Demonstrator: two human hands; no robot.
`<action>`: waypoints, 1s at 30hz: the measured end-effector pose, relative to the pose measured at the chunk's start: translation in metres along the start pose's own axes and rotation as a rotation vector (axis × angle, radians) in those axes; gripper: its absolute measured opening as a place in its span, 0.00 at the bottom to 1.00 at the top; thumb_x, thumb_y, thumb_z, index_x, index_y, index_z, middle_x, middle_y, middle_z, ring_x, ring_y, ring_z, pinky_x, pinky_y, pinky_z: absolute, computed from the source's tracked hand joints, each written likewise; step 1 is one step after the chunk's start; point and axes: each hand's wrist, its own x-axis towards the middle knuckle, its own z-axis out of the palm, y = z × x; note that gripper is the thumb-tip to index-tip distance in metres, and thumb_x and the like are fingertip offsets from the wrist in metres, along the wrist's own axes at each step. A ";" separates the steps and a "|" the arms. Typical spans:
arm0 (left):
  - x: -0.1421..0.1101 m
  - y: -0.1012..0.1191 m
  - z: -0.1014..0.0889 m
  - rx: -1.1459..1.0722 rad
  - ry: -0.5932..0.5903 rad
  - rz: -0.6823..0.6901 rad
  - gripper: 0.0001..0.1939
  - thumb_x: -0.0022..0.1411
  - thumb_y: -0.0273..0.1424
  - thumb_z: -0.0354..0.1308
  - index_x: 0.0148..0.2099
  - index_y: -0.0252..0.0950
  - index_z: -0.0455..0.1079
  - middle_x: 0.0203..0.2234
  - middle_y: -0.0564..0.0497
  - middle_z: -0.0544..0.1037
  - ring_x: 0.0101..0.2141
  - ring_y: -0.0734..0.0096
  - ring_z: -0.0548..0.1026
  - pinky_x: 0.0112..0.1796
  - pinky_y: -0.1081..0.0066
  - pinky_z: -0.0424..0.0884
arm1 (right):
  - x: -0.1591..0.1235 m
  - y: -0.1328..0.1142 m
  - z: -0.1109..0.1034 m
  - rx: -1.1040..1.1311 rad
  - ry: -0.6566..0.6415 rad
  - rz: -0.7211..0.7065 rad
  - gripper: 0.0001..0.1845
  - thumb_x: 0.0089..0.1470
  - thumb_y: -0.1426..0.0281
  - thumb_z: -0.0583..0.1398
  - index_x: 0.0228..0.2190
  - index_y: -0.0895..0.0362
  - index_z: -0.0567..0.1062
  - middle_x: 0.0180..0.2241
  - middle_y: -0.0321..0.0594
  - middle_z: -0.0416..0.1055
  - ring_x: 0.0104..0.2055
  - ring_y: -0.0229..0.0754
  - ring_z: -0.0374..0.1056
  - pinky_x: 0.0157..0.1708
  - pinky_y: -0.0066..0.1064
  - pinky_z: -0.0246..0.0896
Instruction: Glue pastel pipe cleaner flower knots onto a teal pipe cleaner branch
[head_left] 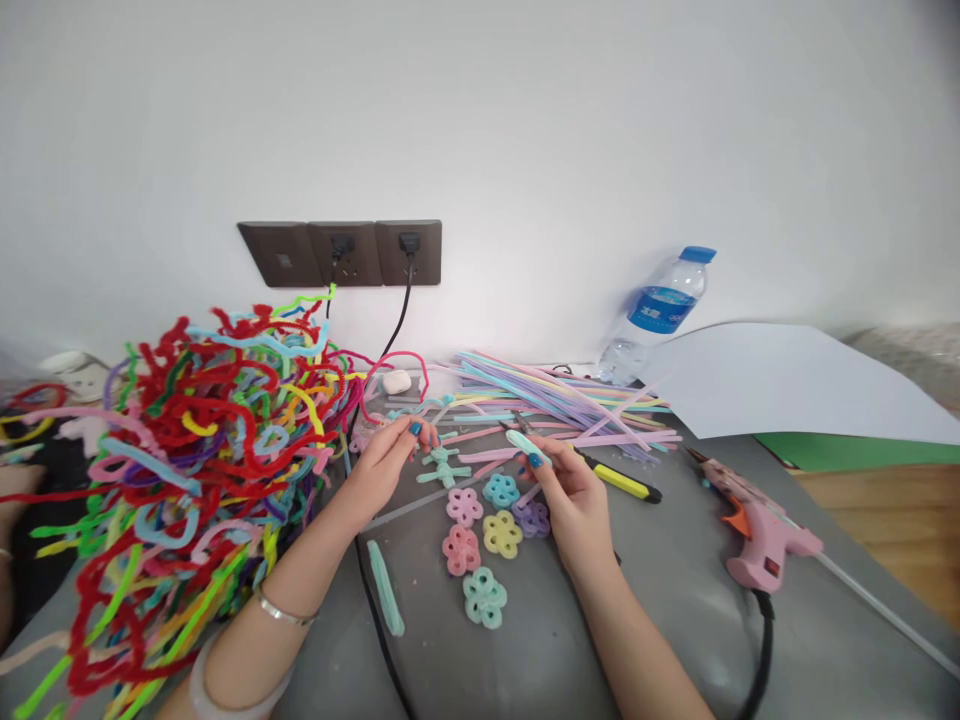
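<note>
My right hand [576, 492] pinches a folded mint-green pipe cleaner [520, 440] between thumb and fingers, its end sticking out to the left. Opposite it, my left hand [387, 468] has its thumb and fingertips drawn together. What they hold, if anything, I cannot make out. Between the hands lies a mint bundle of twisted pipe cleaner [445, 466] with arms sticking out. Below are several pipe-cleaner flowers, among them a pink one [464, 507], a blue one [501, 490], a yellow one [502, 536] and a mint one [484, 598]. Another folded mint pipe cleaner [385, 590] rests beside my left forearm.
A tall tangle of bright pipe cleaners [217, 440] fills the left. Straight pastel pipe cleaners [555, 395] lie behind the hands, near a yellow-and-black cutter [622, 482]. At right are a pink glue gun [765, 540], white paper [795, 380] and a leaning water bottle [660, 310]. A black cable [375, 610] crosses the table.
</note>
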 end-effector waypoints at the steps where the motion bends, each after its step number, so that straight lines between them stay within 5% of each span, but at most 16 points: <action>1: 0.000 0.000 0.001 0.005 0.001 -0.001 0.12 0.67 0.38 0.50 0.33 0.38 0.64 0.32 0.50 0.71 0.34 0.67 0.67 0.35 0.70 0.63 | 0.000 0.000 0.000 -0.005 -0.001 0.000 0.16 0.56 0.55 0.65 0.39 0.53 0.79 0.31 0.40 0.78 0.28 0.41 0.70 0.27 0.31 0.66; 10: -0.001 0.002 0.005 -0.039 0.006 -0.019 0.19 0.67 0.47 0.51 0.30 0.39 0.61 0.31 0.50 0.71 0.31 0.67 0.65 0.34 0.68 0.61 | 0.000 -0.004 0.001 0.014 -0.016 0.016 0.12 0.55 0.59 0.65 0.36 0.53 0.75 0.30 0.38 0.75 0.29 0.41 0.69 0.29 0.31 0.65; 17: -0.010 -0.008 0.008 -0.013 0.017 0.019 0.21 0.72 0.50 0.44 0.47 0.41 0.68 0.50 0.45 0.73 0.51 0.59 0.69 0.48 0.65 0.64 | -0.004 -0.018 0.008 0.146 -0.060 0.046 0.05 0.52 0.69 0.60 0.31 0.51 0.67 0.25 0.30 0.63 0.25 0.37 0.60 0.26 0.27 0.58; 22: -0.017 0.002 0.016 0.081 0.000 0.083 0.21 0.74 0.48 0.42 0.54 0.41 0.67 0.54 0.45 0.72 0.58 0.58 0.66 0.58 0.63 0.61 | -0.012 -0.051 0.035 -0.020 -0.256 0.061 0.10 0.54 0.67 0.61 0.40 0.52 0.74 0.23 0.28 0.54 0.22 0.35 0.51 0.22 0.27 0.51; 30: -0.020 0.002 0.021 0.088 -0.007 0.205 0.17 0.75 0.42 0.42 0.57 0.41 0.64 0.52 0.45 0.71 0.57 0.60 0.67 0.60 0.63 0.60 | -0.003 -0.060 0.080 -0.061 -0.214 -0.005 0.04 0.48 0.67 0.64 0.29 0.54 0.77 0.21 0.31 0.60 0.23 0.36 0.56 0.23 0.26 0.54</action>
